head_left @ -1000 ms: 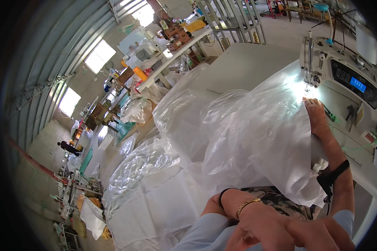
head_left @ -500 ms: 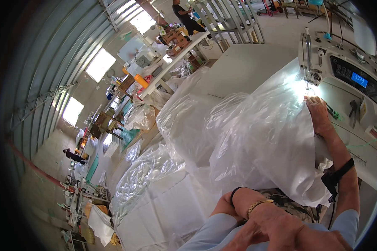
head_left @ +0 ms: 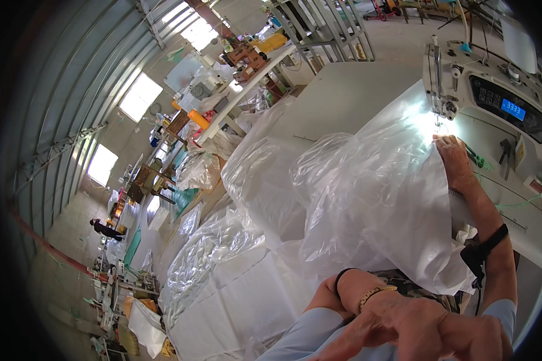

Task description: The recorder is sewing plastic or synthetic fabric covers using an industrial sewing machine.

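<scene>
My right hand (head_left: 454, 159) is at the lit needle area of a sewing machine (head_left: 485, 90), its fingers pressed together on the edge of a large white sheet (head_left: 433, 240). Loose, crinkled clear plastic film (head_left: 337, 180) lies over and beside the sheet, which hangs down toward my lap. Low in the picture, my left hand (head_left: 421, 325) is bent back close to me, off the sheet, beyond a gold watch (head_left: 373, 295) on the wrist. Its fingers are largely hidden, and nothing held shows.
A small dark tool (head_left: 506, 159) and green thread (head_left: 480, 161) lie right of my right hand. The grey table (head_left: 355, 99) extends beyond the sheet. Further left stand a long bench with a brown machine (head_left: 246, 60) and heaps of plastic. A person (head_left: 105, 230) stands far left.
My left hand has shifted a little to the right along the lower edge. The person by the far bench no longer shows. My right hand stays at the needle.
</scene>
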Tool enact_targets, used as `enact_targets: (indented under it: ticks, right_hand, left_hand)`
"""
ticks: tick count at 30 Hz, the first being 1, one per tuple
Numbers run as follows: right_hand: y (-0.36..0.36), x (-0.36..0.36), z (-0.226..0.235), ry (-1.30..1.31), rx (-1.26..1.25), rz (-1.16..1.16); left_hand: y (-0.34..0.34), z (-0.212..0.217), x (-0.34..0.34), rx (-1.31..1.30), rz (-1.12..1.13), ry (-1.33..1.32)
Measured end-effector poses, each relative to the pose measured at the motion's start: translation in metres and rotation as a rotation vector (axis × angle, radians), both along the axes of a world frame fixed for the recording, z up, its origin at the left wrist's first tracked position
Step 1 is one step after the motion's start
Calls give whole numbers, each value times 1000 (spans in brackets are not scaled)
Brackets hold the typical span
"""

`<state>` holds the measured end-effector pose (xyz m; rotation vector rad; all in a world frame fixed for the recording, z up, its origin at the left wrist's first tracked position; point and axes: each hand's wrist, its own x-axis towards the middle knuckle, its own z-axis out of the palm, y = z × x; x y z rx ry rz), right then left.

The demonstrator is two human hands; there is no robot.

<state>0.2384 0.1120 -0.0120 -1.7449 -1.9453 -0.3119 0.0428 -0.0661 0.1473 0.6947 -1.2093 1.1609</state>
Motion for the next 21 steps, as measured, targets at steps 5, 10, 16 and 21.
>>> enact_targets:
  ticks: [5, 10, 16, 21]
  right_hand:
    - [2, 1, -3, -59, 20, -24]
    - [3, 0, -3, -37, 10, -24]
    - [-5, -5, 6, 8, 54, -6]
    - [-2, -1, 3, 46, 51, 0]
  left_hand:
    - [-3, -11, 10, -8, 33, 2]
    - [-9, -26, 21, -17, 68, 20]
    - [21, -12, 22, -46, 98, 48]
    - [15, -26, 38, -55, 131, 69]
